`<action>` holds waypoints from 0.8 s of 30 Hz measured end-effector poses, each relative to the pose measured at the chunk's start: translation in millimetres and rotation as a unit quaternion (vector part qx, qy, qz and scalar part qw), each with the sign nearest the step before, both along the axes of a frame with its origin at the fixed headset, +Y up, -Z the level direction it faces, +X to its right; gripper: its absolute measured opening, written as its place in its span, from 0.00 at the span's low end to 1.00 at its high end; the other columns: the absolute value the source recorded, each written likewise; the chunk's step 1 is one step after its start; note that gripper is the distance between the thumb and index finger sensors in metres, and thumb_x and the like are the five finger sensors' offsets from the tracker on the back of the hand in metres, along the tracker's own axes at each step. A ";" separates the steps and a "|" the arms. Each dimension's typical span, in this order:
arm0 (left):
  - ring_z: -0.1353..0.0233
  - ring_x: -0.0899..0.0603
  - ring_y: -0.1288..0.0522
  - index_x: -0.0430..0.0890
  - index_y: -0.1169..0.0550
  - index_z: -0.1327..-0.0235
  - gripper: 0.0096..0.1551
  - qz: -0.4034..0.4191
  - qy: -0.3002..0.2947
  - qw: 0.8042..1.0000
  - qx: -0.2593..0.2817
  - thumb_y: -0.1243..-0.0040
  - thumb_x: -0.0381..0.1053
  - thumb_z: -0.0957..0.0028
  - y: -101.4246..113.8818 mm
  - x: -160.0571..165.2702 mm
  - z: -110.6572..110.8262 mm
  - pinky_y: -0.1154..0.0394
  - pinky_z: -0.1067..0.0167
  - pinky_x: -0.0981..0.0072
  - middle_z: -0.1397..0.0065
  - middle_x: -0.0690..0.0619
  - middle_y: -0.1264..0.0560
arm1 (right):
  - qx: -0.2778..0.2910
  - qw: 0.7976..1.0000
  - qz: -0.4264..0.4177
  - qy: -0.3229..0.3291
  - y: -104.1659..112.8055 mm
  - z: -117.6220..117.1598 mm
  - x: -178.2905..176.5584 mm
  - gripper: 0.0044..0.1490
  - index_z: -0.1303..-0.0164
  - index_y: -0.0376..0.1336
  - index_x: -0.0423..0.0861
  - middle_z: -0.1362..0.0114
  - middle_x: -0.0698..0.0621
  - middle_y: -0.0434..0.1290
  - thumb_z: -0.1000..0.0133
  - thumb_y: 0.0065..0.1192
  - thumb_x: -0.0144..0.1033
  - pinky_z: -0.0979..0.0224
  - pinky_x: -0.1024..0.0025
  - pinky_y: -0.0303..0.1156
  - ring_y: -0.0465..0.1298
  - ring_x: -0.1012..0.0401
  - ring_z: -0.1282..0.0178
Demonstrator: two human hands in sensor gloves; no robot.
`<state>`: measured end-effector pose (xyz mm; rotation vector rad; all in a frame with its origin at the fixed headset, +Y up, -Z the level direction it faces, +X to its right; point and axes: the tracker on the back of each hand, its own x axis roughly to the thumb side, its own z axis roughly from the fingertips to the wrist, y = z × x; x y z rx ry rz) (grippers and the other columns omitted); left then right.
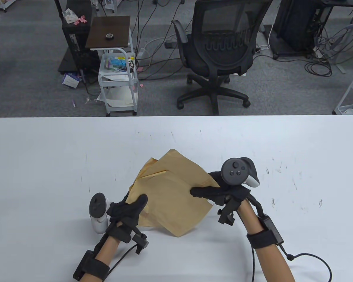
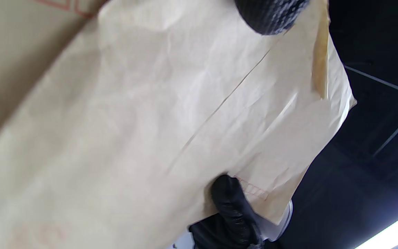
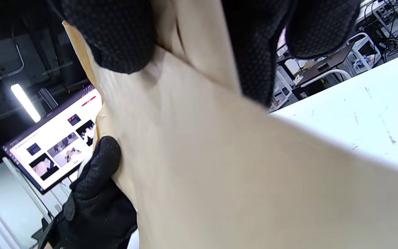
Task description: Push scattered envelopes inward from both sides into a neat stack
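Table view: a bundle of tan kraft-paper envelopes (image 1: 172, 191) sits over the near centre of the white counter (image 1: 47, 152), held between the two gloved hands. The left hand (image 1: 128, 210) grips the bundle's lower-left edge with its thumb laid on the top sheet; the right hand (image 1: 216, 191) grips the right edge, thumb likewise on top. The sheets are fanned and not aligned: one corner points toward the far edge of the counter, another toward the near edge, so the long axis runs roughly from far-left to near-right. Whether the lowest corner touches the counter cannot be told. A black mesh office chair (image 1: 220, 50) stands beyond the counter.

Left wrist view: the underside of the envelopes fills the frame, showing a diagonal seam and faint red printing near one edge, detail the table view lacks. One black fingertip enters at the top and another presses the paper from below; the counter is hidden.

Right wrist view: black fingers (image 3: 257, 52) clamp the paper's upper edge. The left hand appears at lower left, beside a lit monitor screen (image 3: 57, 141) visible in no other view.
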<state>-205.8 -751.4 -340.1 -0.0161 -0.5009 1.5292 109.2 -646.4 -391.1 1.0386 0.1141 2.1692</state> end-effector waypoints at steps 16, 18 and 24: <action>0.26 0.37 0.27 0.60 0.41 0.24 0.38 0.153 0.029 0.987 -0.035 0.43 0.62 0.47 -0.1 1.2 6.6 0.33 0.30 0.31 0.25 0.52 0.31 | -0.001 1.000 -0.014 -0.016 -13.9 2.3 -11.3 0.39 0.28 0.61 0.38 0.36 0.40 0.78 0.43 0.60 0.48 0.32 0.31 0.65 0.79 0.41 0.42; 0.22 0.34 0.32 0.56 0.48 0.20 0.46 0.154 -0.014 0.987 -0.035 0.42 0.63 0.47 1.4 6.1 6.3 0.36 0.29 0.30 0.20 0.49 0.37 | 0.037 0.998 0.017 -0.050 -9.9 5.7 -15.0 0.35 0.32 0.64 0.40 0.38 0.43 0.80 0.43 0.59 0.48 0.32 0.32 0.66 0.80 0.43 0.43; 0.33 0.42 0.21 0.57 0.37 0.26 0.33 0.065 0.062 0.996 -0.005 0.41 0.52 0.46 7.6 -6.6 4.1 0.27 0.33 0.38 0.32 0.54 0.24 | -0.059 0.996 0.064 -0.014 -11.7 5.8 -14.2 0.33 0.35 0.69 0.43 0.29 0.34 0.73 0.42 0.56 0.52 0.29 0.25 0.55 0.69 0.32 0.32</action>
